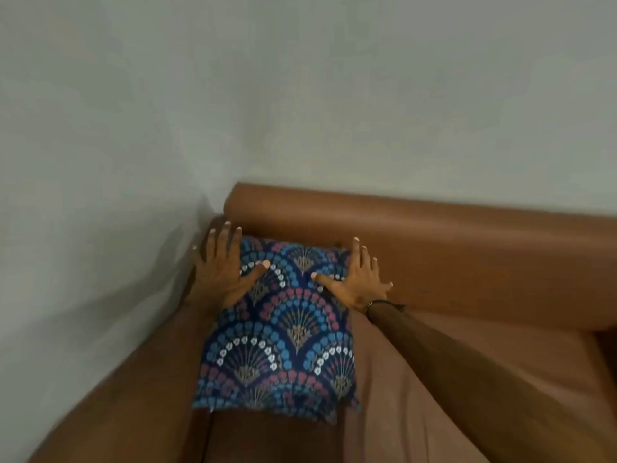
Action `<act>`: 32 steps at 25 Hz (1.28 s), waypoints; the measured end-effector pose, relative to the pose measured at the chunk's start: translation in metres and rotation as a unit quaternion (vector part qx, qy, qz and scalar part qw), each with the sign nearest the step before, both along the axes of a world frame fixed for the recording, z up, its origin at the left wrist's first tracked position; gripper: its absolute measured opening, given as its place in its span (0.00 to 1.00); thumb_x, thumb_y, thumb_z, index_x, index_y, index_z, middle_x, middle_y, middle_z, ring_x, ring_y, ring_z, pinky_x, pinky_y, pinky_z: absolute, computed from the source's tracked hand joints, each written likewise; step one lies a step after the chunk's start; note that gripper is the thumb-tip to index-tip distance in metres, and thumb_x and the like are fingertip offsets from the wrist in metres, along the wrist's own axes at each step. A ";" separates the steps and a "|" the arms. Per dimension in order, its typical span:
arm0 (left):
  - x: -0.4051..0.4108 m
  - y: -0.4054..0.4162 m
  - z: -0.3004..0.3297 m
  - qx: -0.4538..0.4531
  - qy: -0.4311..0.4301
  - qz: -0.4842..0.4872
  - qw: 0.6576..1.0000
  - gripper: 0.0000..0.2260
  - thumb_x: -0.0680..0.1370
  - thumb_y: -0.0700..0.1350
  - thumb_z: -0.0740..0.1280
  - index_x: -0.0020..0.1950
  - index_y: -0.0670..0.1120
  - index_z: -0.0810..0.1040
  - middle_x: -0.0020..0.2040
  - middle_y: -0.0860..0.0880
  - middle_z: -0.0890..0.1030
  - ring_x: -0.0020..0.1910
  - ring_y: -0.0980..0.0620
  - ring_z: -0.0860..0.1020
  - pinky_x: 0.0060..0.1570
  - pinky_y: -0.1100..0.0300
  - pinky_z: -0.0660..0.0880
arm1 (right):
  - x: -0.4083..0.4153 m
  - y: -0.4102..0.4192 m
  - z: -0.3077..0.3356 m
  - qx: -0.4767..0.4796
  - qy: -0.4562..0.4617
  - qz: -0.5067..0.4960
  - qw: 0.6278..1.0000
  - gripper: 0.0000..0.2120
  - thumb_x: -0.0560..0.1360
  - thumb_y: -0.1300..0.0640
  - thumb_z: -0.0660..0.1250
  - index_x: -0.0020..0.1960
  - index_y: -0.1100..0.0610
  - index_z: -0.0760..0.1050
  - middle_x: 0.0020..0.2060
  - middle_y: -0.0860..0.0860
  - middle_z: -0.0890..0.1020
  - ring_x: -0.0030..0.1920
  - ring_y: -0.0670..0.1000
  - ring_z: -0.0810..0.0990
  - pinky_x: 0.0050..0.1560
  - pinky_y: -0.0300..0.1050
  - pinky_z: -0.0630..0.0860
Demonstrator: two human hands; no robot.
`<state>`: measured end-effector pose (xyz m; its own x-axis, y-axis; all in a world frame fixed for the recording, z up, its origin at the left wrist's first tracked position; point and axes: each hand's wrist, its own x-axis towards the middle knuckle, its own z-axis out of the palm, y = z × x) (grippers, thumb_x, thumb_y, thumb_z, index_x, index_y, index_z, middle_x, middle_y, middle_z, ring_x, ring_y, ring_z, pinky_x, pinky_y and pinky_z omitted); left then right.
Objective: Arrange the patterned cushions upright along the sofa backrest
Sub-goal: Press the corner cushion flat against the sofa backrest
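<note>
One patterned cushion [287, 332], dark blue with blue, pink and white fan shapes, leans against the brown sofa backrest [417, 222] at the sofa's left end. My left hand [223, 269] lies flat on its upper left corner, fingers spread, thumb on the fabric. My right hand [359, 279] presses flat on its upper right corner, fingers spread, with a dark bracelet on the wrist. Neither hand is closed around the cushion.
A pale grey-green wall [300, 95] runs behind and to the left of the sofa, forming a corner. The left armrest [117, 396] slopes down at the lower left. The brown seat [467, 379] stretches to the right of the cushion.
</note>
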<state>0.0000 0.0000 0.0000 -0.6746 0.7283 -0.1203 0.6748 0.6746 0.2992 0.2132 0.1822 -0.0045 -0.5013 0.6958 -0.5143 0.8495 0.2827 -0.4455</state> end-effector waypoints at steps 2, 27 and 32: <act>0.006 -0.007 -0.036 -0.032 -0.125 0.097 0.987 0.57 0.67 0.84 0.55 0.87 0.53 0.45 0.87 0.42 0.49 0.84 0.34 0.55 0.79 0.29 0.57 | 0.001 -0.014 -0.051 -0.153 0.023 -0.126 0.980 0.69 0.64 0.20 0.71 0.88 0.52 0.39 0.84 0.58 0.61 0.81 0.65 0.66 0.77 0.70 0.66; 0.497 0.397 -0.105 0.244 -0.466 0.028 0.850 0.51 0.63 0.43 0.88 0.78 0.52 0.63 0.69 0.55 0.74 0.67 0.53 0.75 0.70 0.49 0.74 | 0.545 0.348 -0.086 -0.200 0.268 -0.418 0.845 0.42 0.63 0.66 0.87 0.72 0.54 0.73 0.62 0.50 0.85 0.59 0.54 0.86 0.43 0.48 0.86; 0.606 0.464 -0.204 0.263 -0.455 0.016 0.850 0.53 0.62 0.44 0.88 0.78 0.54 0.60 0.69 0.57 0.74 0.68 0.57 0.75 0.68 0.65 0.73 | 0.642 0.424 -0.163 -0.154 0.264 -0.403 0.863 0.41 0.63 0.67 0.86 0.72 0.52 0.74 0.66 0.50 0.84 0.62 0.54 0.85 0.44 0.43 0.84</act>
<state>0.6057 0.4635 -0.2045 -0.4958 0.8263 -0.2671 -0.0142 0.2998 0.9539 0.8548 0.6067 -0.1673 -0.1398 0.7987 -0.5853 0.3710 -0.5058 -0.7788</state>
